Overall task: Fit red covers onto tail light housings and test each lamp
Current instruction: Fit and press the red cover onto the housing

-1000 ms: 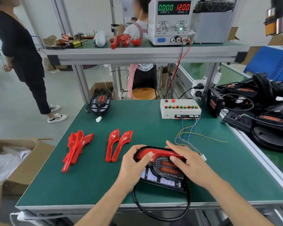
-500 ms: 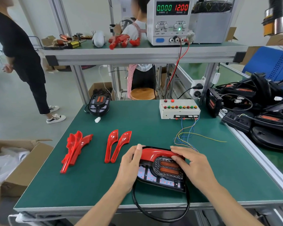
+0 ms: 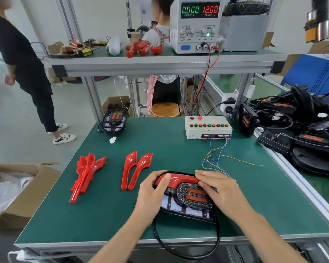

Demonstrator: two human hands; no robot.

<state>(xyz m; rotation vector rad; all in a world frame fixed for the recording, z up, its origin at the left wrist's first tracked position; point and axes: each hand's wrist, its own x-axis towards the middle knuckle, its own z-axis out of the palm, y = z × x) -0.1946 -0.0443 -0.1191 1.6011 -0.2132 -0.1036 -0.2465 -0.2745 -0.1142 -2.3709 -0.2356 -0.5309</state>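
A black tail light housing (image 3: 188, 204) lies near the front edge of the green bench, with a red cover (image 3: 179, 179) along its far rim. My left hand (image 3: 152, 194) grips the housing's left end, thumb on the cover. My right hand (image 3: 222, 192) lies over the right side, straight fingers pressing the cover. Two loose red covers (image 3: 136, 170) lie to the left, and a pile of several more red covers (image 3: 86, 173) lies further left. The button test box (image 3: 207, 127) stands at the back with coloured wires (image 3: 217, 160) trailing forward.
A second housing (image 3: 114, 121) sits at the bench's back left corner. Several black housings (image 3: 300, 130) are heaped on the right bench. The power supply (image 3: 196, 23) on the shelf reads 0.000 and 12.00. Two people stand beyond. A cardboard box (image 3: 21, 190) sits left.
My right hand has slid left along the red cover, fingertips now on its top edge. My left thumb has shifted onto the cover's left end. The housing has stayed in place.
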